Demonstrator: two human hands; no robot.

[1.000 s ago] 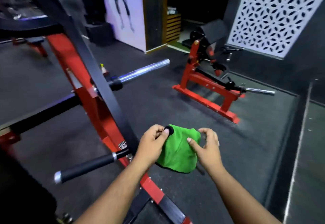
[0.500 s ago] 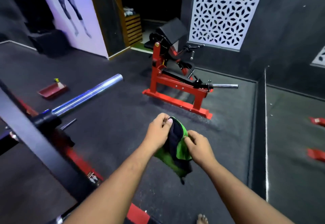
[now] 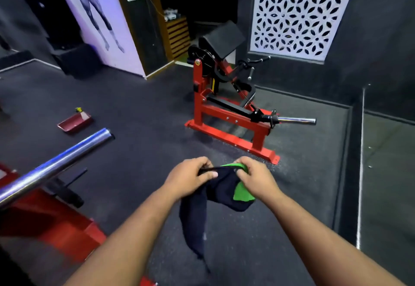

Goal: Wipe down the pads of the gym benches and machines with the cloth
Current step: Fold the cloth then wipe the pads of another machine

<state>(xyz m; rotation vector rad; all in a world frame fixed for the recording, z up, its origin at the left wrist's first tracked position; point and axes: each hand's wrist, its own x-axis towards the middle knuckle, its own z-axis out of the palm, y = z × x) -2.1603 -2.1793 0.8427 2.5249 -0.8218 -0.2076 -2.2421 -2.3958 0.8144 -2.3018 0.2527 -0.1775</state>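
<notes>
I hold a cloth (image 3: 222,192), green on one side and dark on the other, in front of me above the floor. My left hand (image 3: 188,179) pinches its top edge on the left, and my right hand (image 3: 256,179) pinches the edge on the right. A dark tail of the cloth hangs down between my forearms. Ahead stands a red curl machine (image 3: 226,115) with a black slanted arm pad (image 3: 221,38) on top.
A chrome bar sleeve (image 3: 56,164) on a red frame (image 3: 45,222) juts in from the left. A small red tray (image 3: 75,121) with a bottle lies on the dark rubber floor. The curl machine's chrome peg (image 3: 296,120) sticks out to the right. A raised step edge (image 3: 360,162) runs along the right.
The view has swung right and closer to the curl machine. My hands have pulled apart, spreading the bunched cloth so its dark side shows and a tail hangs down.
</notes>
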